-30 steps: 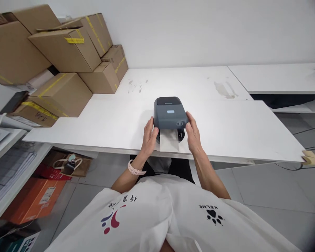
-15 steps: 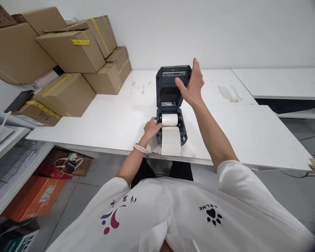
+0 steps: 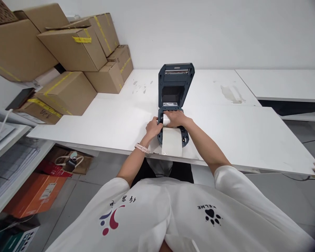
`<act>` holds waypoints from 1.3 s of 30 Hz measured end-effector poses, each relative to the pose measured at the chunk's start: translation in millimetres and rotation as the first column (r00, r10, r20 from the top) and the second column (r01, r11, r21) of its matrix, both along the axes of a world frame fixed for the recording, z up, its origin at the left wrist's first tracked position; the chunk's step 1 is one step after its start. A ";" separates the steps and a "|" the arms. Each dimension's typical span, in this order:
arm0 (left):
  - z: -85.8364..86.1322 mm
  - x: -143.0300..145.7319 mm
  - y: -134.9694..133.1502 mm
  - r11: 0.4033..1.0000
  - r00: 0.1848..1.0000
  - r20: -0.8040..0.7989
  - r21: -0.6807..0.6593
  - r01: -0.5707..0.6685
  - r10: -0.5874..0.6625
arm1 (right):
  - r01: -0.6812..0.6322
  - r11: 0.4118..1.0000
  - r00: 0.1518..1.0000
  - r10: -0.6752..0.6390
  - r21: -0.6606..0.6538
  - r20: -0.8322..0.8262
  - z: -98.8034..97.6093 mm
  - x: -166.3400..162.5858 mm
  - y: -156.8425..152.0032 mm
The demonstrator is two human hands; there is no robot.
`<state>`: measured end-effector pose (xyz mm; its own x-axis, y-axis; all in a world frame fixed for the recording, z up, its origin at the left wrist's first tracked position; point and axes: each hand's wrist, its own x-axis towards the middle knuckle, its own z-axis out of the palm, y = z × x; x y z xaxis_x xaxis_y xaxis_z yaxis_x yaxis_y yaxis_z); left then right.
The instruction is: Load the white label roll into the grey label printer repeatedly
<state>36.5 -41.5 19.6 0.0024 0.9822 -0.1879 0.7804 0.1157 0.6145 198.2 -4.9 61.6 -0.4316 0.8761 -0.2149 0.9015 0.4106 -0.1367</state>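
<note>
A dark grey label printer (image 3: 175,87) stands near the front edge of the white table (image 3: 115,122) with its lid swung up and back. Inside lies a white paper roll (image 3: 166,120), and a strip of white paper (image 3: 172,141) runs out of the front over the table edge. My right hand (image 3: 176,118) lies over the roll inside the printer, fingers curled on it. My left hand (image 3: 153,127), with a pink watch on the wrist, grips the printer's left side at the base.
Several brown cardboard boxes (image 3: 68,49) with yellow tape are stacked at the back left of the table. A second white table (image 3: 283,84) stands at the right. Below left are an orange box (image 3: 31,197), a brown bag (image 3: 70,164) and a shelf (image 3: 5,154).
The printer's lid went from closed to fully raised. My right hand pushed it up, then came down onto the paper roll. My left hand stayed at the printer's left side.
</note>
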 end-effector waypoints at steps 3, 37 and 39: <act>-1.7 -0.7 0.2 1.000 1.000 0.028 0.008 0.011 -0.011 | -0.058 0.997 0.979 0.046 -0.053 -0.200 8.9 16.6 -4.3; -12.6 -4.7 0.4 1.000 0.983 0.185 0.007 -0.012 0.010 | 0.061 0.997 0.701 -0.007 0.050 -0.713 16.1 63.2 -38.2; -12.5 -4.6 -1.3 1.000 0.979 0.204 0.018 -0.016 0.012 | -0.020 0.993 0.910 0.066 0.116 -0.409 25.8 46.2 -25.0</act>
